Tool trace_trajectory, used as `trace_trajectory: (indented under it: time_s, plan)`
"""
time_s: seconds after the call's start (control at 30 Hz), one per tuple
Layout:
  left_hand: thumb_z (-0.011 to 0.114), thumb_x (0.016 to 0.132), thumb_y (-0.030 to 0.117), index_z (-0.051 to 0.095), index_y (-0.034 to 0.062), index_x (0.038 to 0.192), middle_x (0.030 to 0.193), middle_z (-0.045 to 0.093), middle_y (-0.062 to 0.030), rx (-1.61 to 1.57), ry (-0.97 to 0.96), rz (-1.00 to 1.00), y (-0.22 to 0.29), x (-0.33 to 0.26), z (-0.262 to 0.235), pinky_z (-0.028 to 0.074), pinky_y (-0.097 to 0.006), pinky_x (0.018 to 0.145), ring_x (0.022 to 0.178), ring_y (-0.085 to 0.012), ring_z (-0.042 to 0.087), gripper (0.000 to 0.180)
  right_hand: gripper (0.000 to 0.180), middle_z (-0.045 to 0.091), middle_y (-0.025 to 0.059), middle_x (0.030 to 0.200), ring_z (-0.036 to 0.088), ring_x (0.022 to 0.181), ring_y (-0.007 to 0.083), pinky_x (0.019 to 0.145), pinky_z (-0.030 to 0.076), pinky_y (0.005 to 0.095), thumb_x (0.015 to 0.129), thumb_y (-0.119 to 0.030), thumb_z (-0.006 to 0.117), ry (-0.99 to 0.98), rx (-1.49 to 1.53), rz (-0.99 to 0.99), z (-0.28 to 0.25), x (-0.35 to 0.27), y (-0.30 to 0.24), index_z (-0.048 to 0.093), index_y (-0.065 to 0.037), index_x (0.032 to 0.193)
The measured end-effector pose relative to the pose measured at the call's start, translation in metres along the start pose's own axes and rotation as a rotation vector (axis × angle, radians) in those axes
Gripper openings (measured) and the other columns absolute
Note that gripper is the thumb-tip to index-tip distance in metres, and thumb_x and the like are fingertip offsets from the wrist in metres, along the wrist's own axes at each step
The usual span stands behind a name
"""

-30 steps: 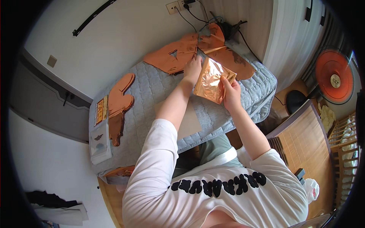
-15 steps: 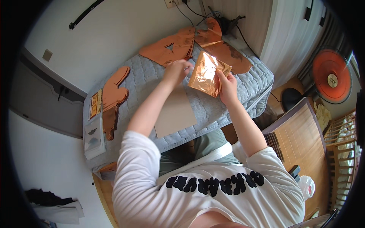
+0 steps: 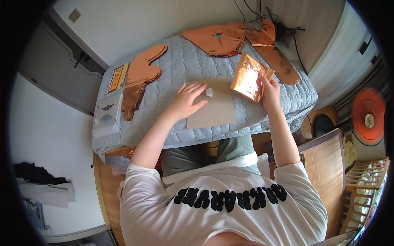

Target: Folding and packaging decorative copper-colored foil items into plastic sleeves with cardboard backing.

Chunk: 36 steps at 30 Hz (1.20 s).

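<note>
Hovering by the far-left corner of a flat, rectangular grey-beige card [image 3: 211, 117] on a quilted pale-grey mattress [image 3: 256, 117], the left hand [image 3: 185, 101] is spread and holds nothing; whether it touches is hard to tell. Just right of its fingers, a small crumpled white scrap [image 3: 209, 92] sits on the card, nearer this hand. Beyond the card's right edge, the right hand [image 3: 271, 93] pinches a shiny copper-coloured foil pouch [image 3: 247, 78] by its right side, tilted.

One head-worn fisheye, left of pair, looking steeply down over shirt front [image 3: 221, 218] at mattress [image 3: 176, 63], left hand [image 3: 186, 101] and right hand [image 3: 271, 92] close-range mid-frame, edges bending toward black rim
</note>
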<state>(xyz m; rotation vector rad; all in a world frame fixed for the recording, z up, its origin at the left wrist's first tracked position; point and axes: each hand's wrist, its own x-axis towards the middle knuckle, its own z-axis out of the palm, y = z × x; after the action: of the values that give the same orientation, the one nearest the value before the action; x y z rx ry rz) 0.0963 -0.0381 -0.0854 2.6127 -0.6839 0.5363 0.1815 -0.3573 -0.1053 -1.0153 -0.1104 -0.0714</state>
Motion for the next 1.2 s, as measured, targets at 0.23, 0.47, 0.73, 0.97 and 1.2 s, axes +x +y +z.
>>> trace_trajectory:
  time_s: [0.23, 0.47, 0.73, 0.97, 1.2]
  plan:
    - [0.068, 0.091, 0.025, 0.076, 0.0166, 0.106, 0.116, 0.073, -0.0001, -0.017, -0.22, -0.061, 0.01, 0.024, 0.002, 0.032, -0.045, 0.113, 0.112, -0.0173, 0.064, 0.019, 0.015, 0.067, 0.0031, 0.09, 0.061, 0.076, 0.008, 0.068, 0.049, 0.0225, 0.098, -0.015, 0.068, -0.022, -0.015, 0.024, -0.012, 0.002, 0.006, 0.065, -0.001, 0.101]
    - [0.073, 0.087, 0.033, 0.078, 0.0171, 0.104, 0.105, 0.075, -0.0012, -0.072, 0.014, -0.005, 0.026, 0.008, 0.008, 0.031, -0.05, 0.116, 0.106, -0.0183, 0.067, 0.024, 0.017, 0.069, 0.0044, 0.093, 0.064, 0.08, 0.0093, 0.072, 0.053, 0.0239, 0.098, -0.015, 0.067, -0.074, -0.079, 0.044, -0.011, 0.0, 0.002, 0.065, 0.0, 0.105]
    - [0.078, 0.08, 0.049, 0.055, 0.0116, 0.142, 0.135, 0.062, -0.0111, 0.027, -0.088, -0.124, 0.009, -0.026, -0.014, 0.023, -0.057, 0.12, 0.128, -0.0277, 0.056, 0.075, 0.029, 0.071, 0.0075, 0.099, 0.067, 0.081, 0.0108, 0.072, 0.054, 0.0243, 0.093, -0.016, 0.071, -0.171, -0.406, 0.221, 0.026, 0.002, -0.008, 0.064, 0.004, 0.113]
    - [0.068, 0.089, 0.055, 0.029, 0.0095, 0.156, 0.143, 0.054, -0.0197, -0.243, -0.03, -0.269, 0.001, -0.042, -0.008, 0.025, -0.053, 0.12, 0.135, -0.0376, 0.048, 0.09, 0.046, 0.072, 0.0119, 0.094, 0.069, 0.081, 0.0139, 0.071, 0.054, 0.029, 0.089, -0.019, 0.074, -0.36, -0.882, 0.161, 0.095, -0.023, 0.003, 0.056, -0.001, 0.127]
    - [0.059, 0.098, 0.046, 0.045, 0.0042, 0.148, 0.155, 0.041, -0.0168, -0.147, -0.061, -0.219, 0.011, -0.023, -0.009, 0.028, -0.049, 0.119, 0.142, -0.0347, 0.04, 0.067, 0.047, 0.073, 0.0196, 0.098, 0.072, 0.091, 0.0325, 0.079, 0.055, 0.0379, 0.087, -0.02, 0.074, -0.336, -1.102, -0.084, 0.105, -0.036, 0.019, 0.056, 0.001, 0.125]
